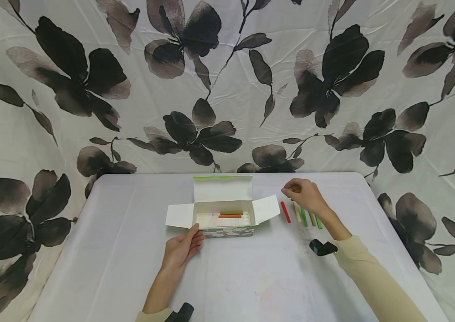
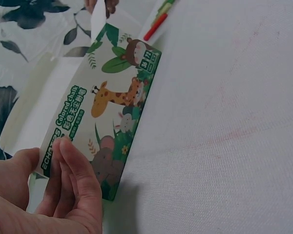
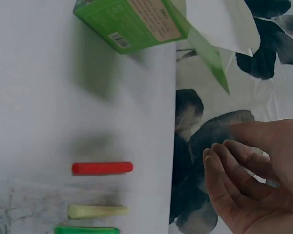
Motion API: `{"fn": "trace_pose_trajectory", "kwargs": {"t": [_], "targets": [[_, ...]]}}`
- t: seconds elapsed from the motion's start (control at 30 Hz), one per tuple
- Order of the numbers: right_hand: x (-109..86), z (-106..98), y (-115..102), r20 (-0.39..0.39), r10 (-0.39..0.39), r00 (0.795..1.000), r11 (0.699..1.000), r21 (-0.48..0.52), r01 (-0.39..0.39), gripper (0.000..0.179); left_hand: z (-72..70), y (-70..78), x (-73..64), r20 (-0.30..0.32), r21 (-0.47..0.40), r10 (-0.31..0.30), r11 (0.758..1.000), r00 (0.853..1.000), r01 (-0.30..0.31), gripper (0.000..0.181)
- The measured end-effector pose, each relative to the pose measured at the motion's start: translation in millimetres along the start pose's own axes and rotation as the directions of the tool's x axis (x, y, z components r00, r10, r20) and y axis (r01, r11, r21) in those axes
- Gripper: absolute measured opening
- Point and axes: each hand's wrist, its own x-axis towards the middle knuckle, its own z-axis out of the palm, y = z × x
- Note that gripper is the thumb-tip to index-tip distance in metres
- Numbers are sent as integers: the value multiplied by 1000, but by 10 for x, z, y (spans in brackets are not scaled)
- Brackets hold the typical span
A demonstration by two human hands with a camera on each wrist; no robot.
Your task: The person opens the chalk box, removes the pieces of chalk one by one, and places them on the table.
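A colored chalk box with animal pictures on its front stands with its flaps spread. My left hand pinches its front left corner, thumb at the wall's top edge and fingers on the printed face. Inside lie an orange chalk stick and an olive one. My right hand hovers right of the box with fingers loosely bent and nothing seen between them. Below it, a red chalk stick, a pale yellow one and a green one lie in a row.
More chalk, an olive stick and another green stick, ends the row on the right. The white table has faint chalk smudges. Behind its back edge hangs a floral cloth. The box's right flap sticks out toward the row.
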Motion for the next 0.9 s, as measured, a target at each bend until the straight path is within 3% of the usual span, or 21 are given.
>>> {"fn": "trace_pose_trajectory", "kwargs": {"t": [0.3,0.57,0.9], "targets": [[103,6,-306,55,-119,991,992,33,118,13,-5,-5,9,1,3,0,1000,1000,0,50],[162,166,-565,136,-187,973,981,68,180,11,0,3,4,0,1,2,1000,1000,-2,50],[249,511,-654,296,-281,913,959,123,255,16,7,17,-3,-4,-17,1,1000,1000,-1,49]]}}
